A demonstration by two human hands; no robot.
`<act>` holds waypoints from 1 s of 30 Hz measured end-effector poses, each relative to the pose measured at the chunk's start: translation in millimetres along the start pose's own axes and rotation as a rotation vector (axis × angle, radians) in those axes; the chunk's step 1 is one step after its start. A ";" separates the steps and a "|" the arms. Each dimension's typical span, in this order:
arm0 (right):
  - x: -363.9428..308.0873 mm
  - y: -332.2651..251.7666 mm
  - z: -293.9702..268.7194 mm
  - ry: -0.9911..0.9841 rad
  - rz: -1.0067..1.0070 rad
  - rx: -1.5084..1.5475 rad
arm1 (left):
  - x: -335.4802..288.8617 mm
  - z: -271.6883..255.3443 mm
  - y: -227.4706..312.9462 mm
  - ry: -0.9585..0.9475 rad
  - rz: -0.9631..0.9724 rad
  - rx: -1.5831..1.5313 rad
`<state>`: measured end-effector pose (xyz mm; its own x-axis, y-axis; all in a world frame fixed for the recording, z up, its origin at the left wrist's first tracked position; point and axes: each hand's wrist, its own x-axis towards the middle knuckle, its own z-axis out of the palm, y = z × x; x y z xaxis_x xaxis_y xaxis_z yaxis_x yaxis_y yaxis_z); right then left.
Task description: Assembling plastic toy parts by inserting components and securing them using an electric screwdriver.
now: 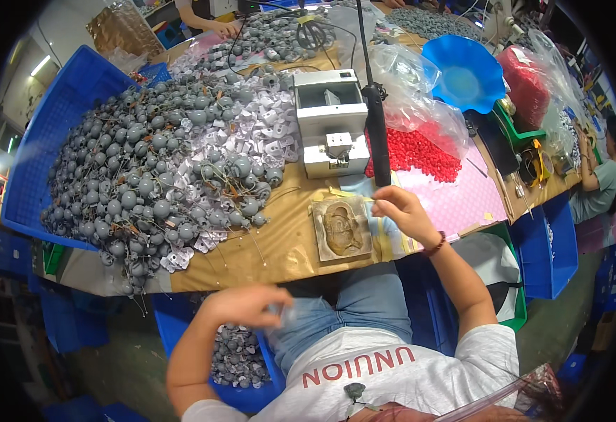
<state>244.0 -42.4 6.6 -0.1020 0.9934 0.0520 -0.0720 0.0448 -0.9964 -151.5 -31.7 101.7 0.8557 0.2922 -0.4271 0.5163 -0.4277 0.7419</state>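
Observation:
My right hand (pixel 405 214) hovers at the upper right corner of a square metal block (pixel 320 235) with a shaped hollow in it. Its thumb and fingers are pinched together; whatever they hold, if anything, is too small to name. My left hand (pixel 248 304) is over my lap, in front of the table edge, and blurred by motion. A pale, see-through smear shows at its fingertips, and I cannot make out whether it is an object. Beyond the block stands a small white and grey machine (pixel 331 116).
A large heap of round grey parts with wires (pixel 139 162) spills from a blue crate (pixel 30 169) on the left, beside white plastic parts (pixel 266 116). Red pieces (pixel 420 155), a blue bowl (pixel 462 74) and a dark upright pole (pixel 376 133) stand right. Below is a bin of grey parts (pixel 241 359).

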 end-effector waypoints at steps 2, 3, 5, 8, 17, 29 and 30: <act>-6.8 7.1 -20.7 0.019 0.047 -0.045 | -22.1 -9.9 16.8 -0.223 -0.119 0.008; -8.0 6.6 -25.9 0.040 0.068 -0.075 | -19.7 -14.2 16.1 -0.108 -0.108 0.061; -8.9 9.7 -32.0 0.084 0.098 -0.079 | -2.5 -26.1 10.3 0.172 -0.085 0.216; -6.7 10.8 -33.0 0.109 0.124 -0.092 | 60.7 -61.5 -18.0 0.678 -0.142 0.494; -15.4 10.3 -66.3 0.169 0.010 -0.694 | 211.0 -137.8 -104.8 1.042 -0.455 0.825; 43.6 30.1 -106.0 0.287 -0.339 -1.401 | 154.0 -65.7 -5.7 1.103 -0.030 -0.104; 44.2 30.4 -106.3 0.282 -0.345 -1.405 | 152.5 -45.1 2.3 1.085 0.019 -0.265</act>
<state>342.8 14.1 -28.5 -0.0758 0.8923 0.4450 0.9653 0.1776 -0.1917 -21.3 50.5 61.5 0.3139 0.9346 0.1673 0.3690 -0.2824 0.8855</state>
